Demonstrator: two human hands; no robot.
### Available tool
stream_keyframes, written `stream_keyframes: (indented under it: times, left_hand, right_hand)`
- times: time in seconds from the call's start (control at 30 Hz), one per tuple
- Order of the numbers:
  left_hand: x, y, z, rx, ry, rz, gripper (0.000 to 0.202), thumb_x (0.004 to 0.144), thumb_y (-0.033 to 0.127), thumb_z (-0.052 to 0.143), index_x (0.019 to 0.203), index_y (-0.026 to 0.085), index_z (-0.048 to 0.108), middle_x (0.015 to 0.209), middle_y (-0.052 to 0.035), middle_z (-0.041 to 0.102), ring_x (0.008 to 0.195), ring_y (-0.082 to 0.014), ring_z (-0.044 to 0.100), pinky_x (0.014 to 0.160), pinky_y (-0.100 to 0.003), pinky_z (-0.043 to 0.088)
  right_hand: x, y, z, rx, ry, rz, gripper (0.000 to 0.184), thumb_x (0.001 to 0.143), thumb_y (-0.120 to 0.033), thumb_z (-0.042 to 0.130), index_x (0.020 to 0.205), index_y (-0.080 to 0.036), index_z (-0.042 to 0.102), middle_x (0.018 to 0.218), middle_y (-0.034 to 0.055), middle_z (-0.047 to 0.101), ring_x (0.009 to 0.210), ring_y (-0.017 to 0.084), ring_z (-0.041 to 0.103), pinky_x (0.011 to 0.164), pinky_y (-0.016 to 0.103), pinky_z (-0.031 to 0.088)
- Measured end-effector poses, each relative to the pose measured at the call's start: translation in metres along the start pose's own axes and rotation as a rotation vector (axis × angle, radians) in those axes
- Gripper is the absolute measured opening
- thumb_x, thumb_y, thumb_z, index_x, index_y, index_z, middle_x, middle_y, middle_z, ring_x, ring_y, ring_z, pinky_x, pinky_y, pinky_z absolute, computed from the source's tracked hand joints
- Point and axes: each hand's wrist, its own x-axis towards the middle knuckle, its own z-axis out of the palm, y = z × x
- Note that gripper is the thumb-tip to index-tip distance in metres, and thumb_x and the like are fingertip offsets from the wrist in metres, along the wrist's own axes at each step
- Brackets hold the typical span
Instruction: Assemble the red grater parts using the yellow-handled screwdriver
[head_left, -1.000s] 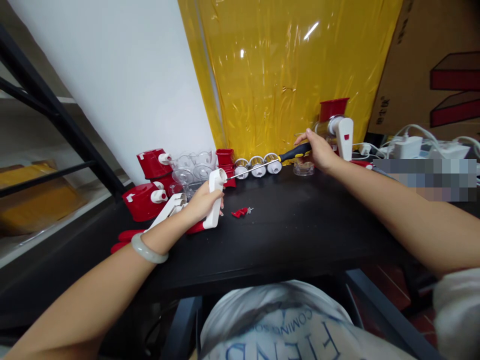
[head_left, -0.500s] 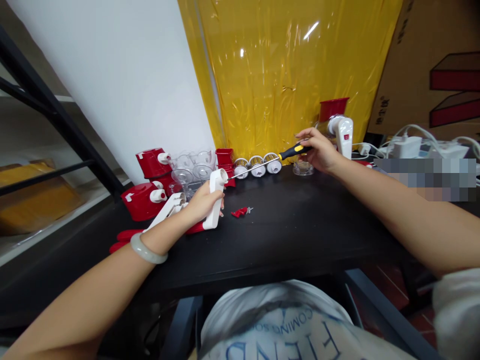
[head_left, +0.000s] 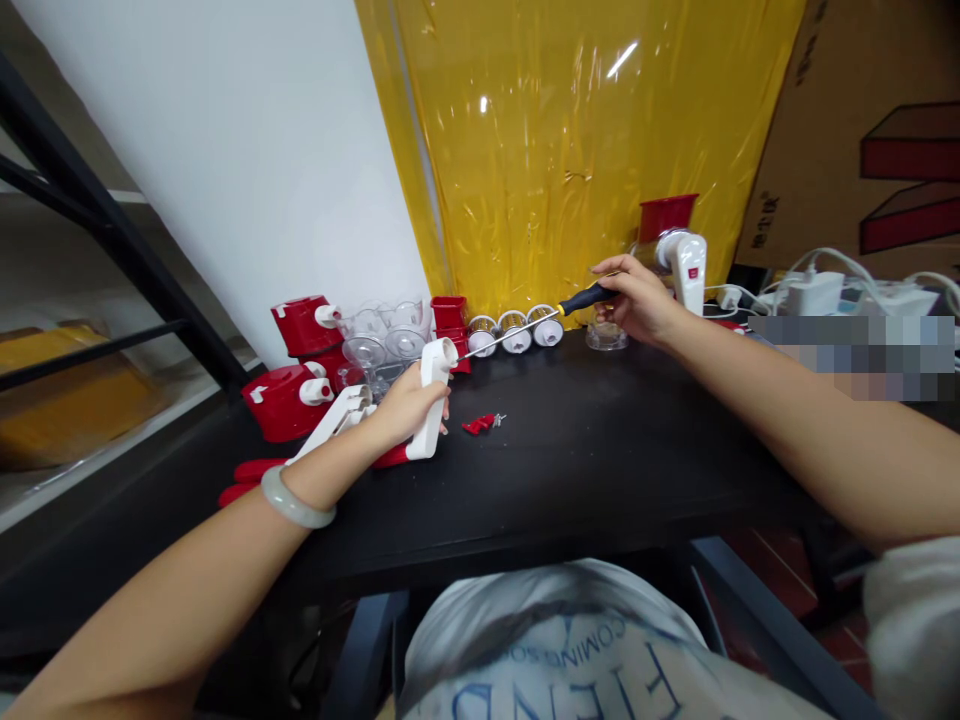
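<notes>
My left hand is wrapped round a white crank arm with a red grip at its lower end, holding it upright above the black table. Between the fingers of my right hand is the dark handle of a long screwdriver. Its thin shaft slants down to the left, and the tip meets the round socket at the top of the crank arm. A screw at the tip is too small to make out. Small red pieces with silver screws lie on the table just right of the crank arm.
More white crank arms lie behind my left wrist. Red housings, clear plastic cups and several white-and-gold drums line the back. A red-and-white assembled unit stands behind my right hand, with white cables and plugs farther right.
The screwdriver handle has turned in my right hand: the yellow patch on its side is now out of sight. My left hand and the crank arm stay in nearly the same place.
</notes>
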Motion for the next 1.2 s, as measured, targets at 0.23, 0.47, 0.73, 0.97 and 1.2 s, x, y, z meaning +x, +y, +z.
stream_keyframes:
  times: [0.23, 0.47, 0.73, 0.97, 1.2]
  left_hand:
    - [-0.001, -0.001, 0.001, -0.013, -0.007, 0.0, 0.028, 0.068, 0.021, 0.057, 0.093, 0.022, 0.043, 0.054, 0.0057, 0.056, 0.045, -0.0172, 0.056, 0.042, -0.028, 0.05]
    - [-0.001, -0.002, 0.0, -0.01, 0.001, -0.002, 0.028, 0.068, 0.023, 0.058, 0.092, 0.023, 0.044, 0.054, 0.0062, 0.056, 0.045, -0.017, 0.056, 0.043, -0.028, 0.05]
    - [-0.001, 0.002, 0.001, 0.019, -0.002, -0.012, 0.026, 0.067, 0.023, 0.056, 0.09, 0.022, 0.043, 0.052, 0.0069, 0.056, 0.043, -0.0167, 0.057, 0.041, -0.027, 0.049]
    - [-0.001, 0.0, 0.001, -0.011, -0.001, -0.014, 0.026, 0.069, 0.022, 0.057, 0.091, 0.022, 0.043, 0.053, 0.0066, 0.057, 0.045, -0.0158, 0.056, 0.042, -0.027, 0.051]
    - [0.001, -0.001, 0.001, -0.013, -0.007, -0.006, 0.028, 0.067, 0.022, 0.056, 0.092, 0.022, 0.042, 0.052, 0.0069, 0.057, 0.044, -0.0161, 0.055, 0.041, -0.027, 0.051]
  right_hand:
    - [0.005, 0.006, -0.004, -0.101, 0.001, -0.021, 0.049, 0.081, -0.074, 0.058, 0.084, -0.026, 0.048, 0.065, -0.0023, 0.046, 0.048, 0.014, 0.047, 0.045, 0.03, 0.042]
    - [0.006, 0.006, -0.003, -0.092, 0.039, -0.014, 0.027, 0.077, -0.041, 0.072, 0.08, -0.025, 0.05, 0.062, -0.003, 0.046, 0.044, 0.011, 0.039, 0.043, 0.029, 0.04]
    - [0.001, 0.002, -0.003, -0.006, -0.001, -0.036, 0.025, 0.079, -0.046, 0.066, 0.081, -0.024, 0.055, 0.073, 0.0004, 0.054, 0.052, 0.013, 0.05, 0.043, 0.027, 0.042]
    - [0.006, 0.006, -0.004, -0.097, 0.028, 0.0, 0.029, 0.08, -0.044, 0.074, 0.075, -0.023, 0.055, 0.06, -0.0034, 0.046, 0.042, 0.009, 0.04, 0.04, 0.026, 0.037]
    - [0.0, 0.0, -0.001, 0.064, -0.02, 0.017, 0.026, 0.072, -0.034, 0.074, 0.087, -0.025, 0.054, 0.076, -0.0016, 0.054, 0.053, 0.012, 0.05, 0.047, 0.028, 0.043]
